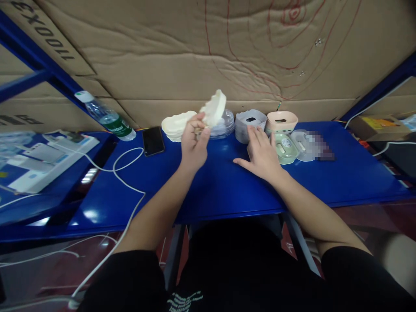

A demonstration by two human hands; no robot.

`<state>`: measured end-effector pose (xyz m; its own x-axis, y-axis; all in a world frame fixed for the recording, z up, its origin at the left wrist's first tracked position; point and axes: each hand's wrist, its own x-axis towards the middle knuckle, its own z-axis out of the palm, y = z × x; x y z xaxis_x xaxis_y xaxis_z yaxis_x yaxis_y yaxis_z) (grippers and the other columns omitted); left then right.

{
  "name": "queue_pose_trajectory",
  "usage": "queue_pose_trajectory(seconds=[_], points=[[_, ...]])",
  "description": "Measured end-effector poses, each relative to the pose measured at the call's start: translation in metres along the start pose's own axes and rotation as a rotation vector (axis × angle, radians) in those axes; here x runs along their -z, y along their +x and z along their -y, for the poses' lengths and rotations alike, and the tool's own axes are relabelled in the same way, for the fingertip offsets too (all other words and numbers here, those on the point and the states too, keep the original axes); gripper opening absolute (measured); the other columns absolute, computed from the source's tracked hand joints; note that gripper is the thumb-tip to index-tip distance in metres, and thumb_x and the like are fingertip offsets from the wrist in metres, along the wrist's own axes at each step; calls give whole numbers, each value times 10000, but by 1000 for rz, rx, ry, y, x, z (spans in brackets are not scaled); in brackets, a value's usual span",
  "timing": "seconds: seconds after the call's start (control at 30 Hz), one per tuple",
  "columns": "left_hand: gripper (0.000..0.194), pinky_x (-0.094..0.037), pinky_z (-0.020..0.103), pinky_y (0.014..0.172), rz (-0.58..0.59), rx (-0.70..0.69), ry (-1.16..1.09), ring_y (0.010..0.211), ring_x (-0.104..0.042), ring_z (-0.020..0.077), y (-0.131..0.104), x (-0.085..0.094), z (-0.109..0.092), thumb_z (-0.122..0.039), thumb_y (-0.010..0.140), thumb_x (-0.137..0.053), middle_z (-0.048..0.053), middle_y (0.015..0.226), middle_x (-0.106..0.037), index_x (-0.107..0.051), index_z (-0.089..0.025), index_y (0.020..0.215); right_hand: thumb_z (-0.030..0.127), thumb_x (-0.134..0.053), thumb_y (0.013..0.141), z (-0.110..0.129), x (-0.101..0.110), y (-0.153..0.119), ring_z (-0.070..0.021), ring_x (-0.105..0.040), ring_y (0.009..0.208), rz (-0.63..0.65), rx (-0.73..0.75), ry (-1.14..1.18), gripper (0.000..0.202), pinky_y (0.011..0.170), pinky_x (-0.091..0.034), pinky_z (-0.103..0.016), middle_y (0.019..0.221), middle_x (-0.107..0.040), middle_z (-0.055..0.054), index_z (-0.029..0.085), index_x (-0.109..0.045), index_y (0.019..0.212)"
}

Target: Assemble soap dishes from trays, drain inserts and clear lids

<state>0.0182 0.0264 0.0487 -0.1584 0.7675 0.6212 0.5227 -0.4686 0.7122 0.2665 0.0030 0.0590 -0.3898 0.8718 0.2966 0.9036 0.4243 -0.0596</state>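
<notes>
A cream, wavy-edged shallow dish (217,107) is pinched in my left hand (195,145), raised and tilted on its side above the table. Below it stand a stack of similar cream dishes (176,125) and a stack of clear plastic covers (225,125). My right hand (264,154) is open, thumb spread, its fingers in front of stacked grey-lilac oval boxes (242,125); whether they touch is unclear. Just right of them sits a peach oval box (282,122) with a slot. A green soap dish (287,148) with a clear lid (303,145) lies beside that hand.
The blue table (221,186) backs onto a cardboard wall (156,73) with red pen lines. At left are a water bottle (113,123), a black phone (153,141) and a loose white cable (130,184). A cardboard box (380,130) stands far right.
</notes>
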Motion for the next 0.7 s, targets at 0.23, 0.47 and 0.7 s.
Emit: queue_pose_trajectory(seconds=[0.23,0.47,0.7], points=[[397,-653,393,844,436,180,-911,908,-740,192,-47,-37,-18,-657,1008,-752,26,1058,-742,-609,-298,1098,838,-614,929,2,0,-6,-503,-282,1694,-130,7,89,1350,1346,-260,-725,1849,-284,-249,116,111,1810],[544,-661,470,1016,810,82,-713,1118,-791,296,-5,16,-6,-533,838,-971,91,1162,-817,-753,-265,1258,659,-708,881,-4,-2,-6,-477,-358,1651,-54,149,188,1215,1345,-306,-678,1823,-369,-198,164,-131,1828],[1319,-455,648,1278,953,48,-53,1576,-532,459,-3,53,25,-632,564,-1062,213,1729,-514,-477,-286,1694,472,-786,848,1,-14,-6,-437,-559,1520,200,471,239,1008,1365,-225,-726,1715,-534,-233,121,-429,1723]])
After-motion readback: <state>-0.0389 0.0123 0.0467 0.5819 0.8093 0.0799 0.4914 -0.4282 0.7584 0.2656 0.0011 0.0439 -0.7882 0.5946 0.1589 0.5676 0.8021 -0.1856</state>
